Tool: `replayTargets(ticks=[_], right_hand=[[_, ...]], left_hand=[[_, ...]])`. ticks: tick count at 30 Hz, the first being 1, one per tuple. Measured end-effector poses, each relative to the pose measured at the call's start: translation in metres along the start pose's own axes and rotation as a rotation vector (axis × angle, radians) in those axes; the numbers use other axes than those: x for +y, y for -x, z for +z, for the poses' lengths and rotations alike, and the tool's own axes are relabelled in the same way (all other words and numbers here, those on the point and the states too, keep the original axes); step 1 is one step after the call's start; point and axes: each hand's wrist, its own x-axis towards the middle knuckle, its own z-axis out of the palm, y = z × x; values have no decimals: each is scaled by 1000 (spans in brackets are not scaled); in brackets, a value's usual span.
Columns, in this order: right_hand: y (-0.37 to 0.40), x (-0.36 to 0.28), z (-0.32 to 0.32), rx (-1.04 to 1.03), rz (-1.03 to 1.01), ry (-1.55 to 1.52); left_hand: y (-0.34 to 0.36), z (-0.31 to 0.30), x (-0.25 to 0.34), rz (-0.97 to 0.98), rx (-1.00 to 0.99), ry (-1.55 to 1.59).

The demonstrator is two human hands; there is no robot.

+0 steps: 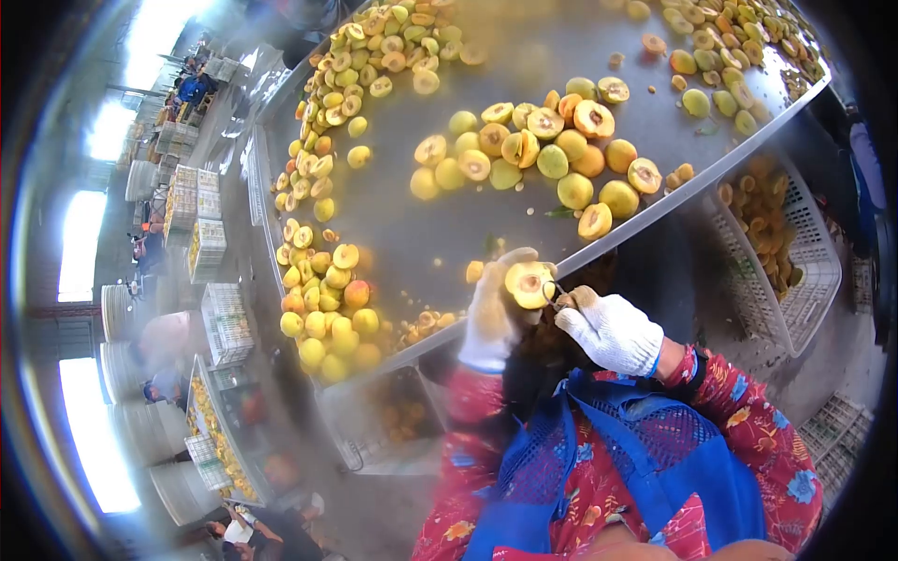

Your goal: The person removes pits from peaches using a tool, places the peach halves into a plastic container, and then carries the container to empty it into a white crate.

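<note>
My left hand [488, 318], in a white work glove, grips a halved peach [526, 282] with its cut face turned up and the brown pit area showing. My right hand [613, 329], gloved the same way, is closed around a small tool with a thin curved metal loop [552, 294]. The loop touches the right edge of the fruit's cut face; the tool's handle is hidden in the glove. Both hands are just off the near edge of a metal table [393, 201]. Beyond them lies a cluster of halved peaches [545, 123].
More cut fruit [327, 271] lines the table's left side, and another heap [734, 56] lies at the far right. A white crate [800, 290] of small brown pieces stands below at right. A second crate [374, 430] sits under the near edge. Stacked crates [195, 201] and people are at left.
</note>
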Motion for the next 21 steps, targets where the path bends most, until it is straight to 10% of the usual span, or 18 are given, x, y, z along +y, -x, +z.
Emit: replayTargets(ticks=[16, 21], right_hand=[[4, -8, 30, -126, 18, 70], [6, -12, 14, -498, 530, -899]], left_hand=[[27, 3, -42, 505, 294, -674], [30, 7, -50, 672, 305, -788]])
